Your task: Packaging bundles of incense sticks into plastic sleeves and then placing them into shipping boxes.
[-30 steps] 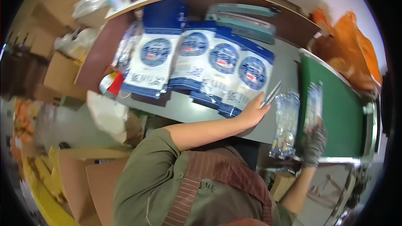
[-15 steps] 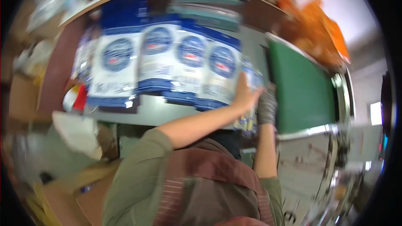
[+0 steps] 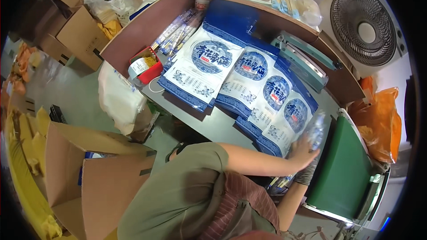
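My bare left hand [image 3: 302, 154] is at the right end of the table, closed around a blurred bunch of clear plastic packets [image 3: 316, 130] with blue print. My right hand [image 3: 306, 174], in a grey glove, is just beneath and behind it; its fingers are hidden. Below the hands, slim stick-like packets [image 3: 282, 180] show beside my right wrist. Left of the hands, several flat blue-and-white printed bags [image 3: 294, 115] lie in overlapping stacks, with a larger bag stack [image 3: 207, 62] farther left.
A green conveyor belt [image 3: 342, 169] borders the table's right side. Behind the bags sits a teal sealing device [image 3: 302, 60]. At the left are a red container [image 3: 151, 67], more stick packets [image 3: 180, 31] and an open cardboard box [image 3: 115, 186]. A fan [image 3: 364, 31] stands at the back right.
The view has swung left, bringing the open box and fan into sight. My hands remain together beside the right end of the bags, with the left lying over the right.
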`<state>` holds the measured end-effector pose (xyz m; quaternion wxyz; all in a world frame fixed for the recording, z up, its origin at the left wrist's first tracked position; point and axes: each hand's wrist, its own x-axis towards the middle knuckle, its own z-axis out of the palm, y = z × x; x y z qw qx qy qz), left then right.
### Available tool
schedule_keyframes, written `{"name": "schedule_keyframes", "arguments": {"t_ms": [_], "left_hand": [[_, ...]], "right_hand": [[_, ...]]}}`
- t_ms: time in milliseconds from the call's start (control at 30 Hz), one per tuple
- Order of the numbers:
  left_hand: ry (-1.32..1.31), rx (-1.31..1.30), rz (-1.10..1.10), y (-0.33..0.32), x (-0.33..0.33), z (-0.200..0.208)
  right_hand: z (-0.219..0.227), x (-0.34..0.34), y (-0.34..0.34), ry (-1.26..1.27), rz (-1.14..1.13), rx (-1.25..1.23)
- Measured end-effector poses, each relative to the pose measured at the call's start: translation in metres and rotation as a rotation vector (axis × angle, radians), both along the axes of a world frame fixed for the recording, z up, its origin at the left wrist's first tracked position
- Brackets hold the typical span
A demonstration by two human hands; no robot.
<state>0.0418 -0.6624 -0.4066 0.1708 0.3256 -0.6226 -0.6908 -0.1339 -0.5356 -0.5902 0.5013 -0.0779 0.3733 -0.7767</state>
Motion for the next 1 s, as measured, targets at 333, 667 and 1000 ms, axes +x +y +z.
{"name": "schedule_keyframes", "arguments": {"t_ms": [333, 667, 1000], "left_hand": [[0.789, -0.449, -0.208, -0.026, 0.018, 0.042], [0.421, -0.079, -0.75, -0.023, 0.065, 0.027], [0.205, 0.2, -0.611, -0.017, 0.161, -0.009]], "right_hand": [[0.252, 0.127, -0.063, 1.036, -0.311, 0.024], [0.244, 0.162, -0.035, 0.86, -0.552, 0.206], [0.194, 0.166, -0.047, 0.427, 0.209, 0.259]]}}
